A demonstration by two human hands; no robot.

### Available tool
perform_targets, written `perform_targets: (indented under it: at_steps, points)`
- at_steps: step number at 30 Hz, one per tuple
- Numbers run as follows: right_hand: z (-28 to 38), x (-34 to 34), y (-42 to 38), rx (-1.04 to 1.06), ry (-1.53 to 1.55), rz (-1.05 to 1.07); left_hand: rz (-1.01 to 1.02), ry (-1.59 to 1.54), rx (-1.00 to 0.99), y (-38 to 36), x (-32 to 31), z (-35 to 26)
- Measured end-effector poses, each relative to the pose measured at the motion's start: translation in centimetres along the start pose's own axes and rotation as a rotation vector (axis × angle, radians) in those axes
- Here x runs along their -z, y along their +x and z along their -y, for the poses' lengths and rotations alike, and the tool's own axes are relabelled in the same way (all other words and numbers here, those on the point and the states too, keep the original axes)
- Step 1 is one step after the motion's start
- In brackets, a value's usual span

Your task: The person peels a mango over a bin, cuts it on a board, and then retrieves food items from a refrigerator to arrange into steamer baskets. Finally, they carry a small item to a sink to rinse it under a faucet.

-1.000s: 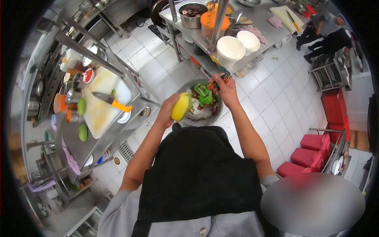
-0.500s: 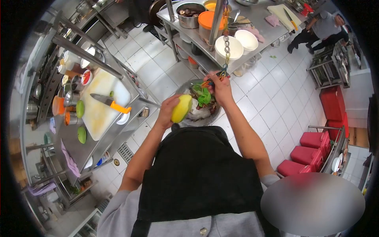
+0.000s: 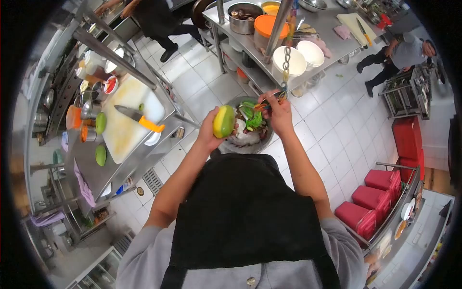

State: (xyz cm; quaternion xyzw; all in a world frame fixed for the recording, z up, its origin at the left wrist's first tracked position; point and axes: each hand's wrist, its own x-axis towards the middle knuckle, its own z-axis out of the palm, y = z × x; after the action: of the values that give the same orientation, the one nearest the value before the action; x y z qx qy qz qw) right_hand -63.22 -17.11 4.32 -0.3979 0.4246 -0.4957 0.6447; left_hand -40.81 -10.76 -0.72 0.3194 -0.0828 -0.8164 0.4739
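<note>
A left hand (image 3: 208,129) curls closed around one yellow-and-green fruit (image 3: 224,122) above the edge of one scrap-filled bucket (image 3: 267,140). The right hand (image 3: 280,114), fingers pinched together, grips a tangle of colored bands (image 3: 263,106) beside one hanging chain (image 3: 287,60). On the counter (image 3: 85,166) at left lie two green fruits (image 3: 100,155), near one orange-handled knife (image 3: 139,119) on a white board (image 3: 122,137).

Comm. kitchen: s/s prep tables (image 3: 332,58), chopping board (image 3: 130,120) w/ knife (image 3: 131,114), white tile flr (image 3: 317,139).
</note>
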Motion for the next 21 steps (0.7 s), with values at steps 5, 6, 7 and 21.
perform_targets:
  at_steps: [5,6,7,21]
  points:
    - [-1.0,-2.5,-2.2,-0.083,0.03,0.16,-0.169,-0.09,0.022,0.5,-1.2,0.5]
    - [-0.4,-2.9,-2.6,-0.106,0.028,0.22,-0.168,-0.089,0.024,0.7,-1.2,0.5]
    - [-0.7,-3.1,-2.7,-0.108,0.028,0.218,-0.147,-0.091,0.045,0.8,-1.1,0.6]
    - [-2.1,-0.8,0.6,-0.18,0.093,0.046,-0.125,0.048,0.106,0.4,-0.8,1.0]
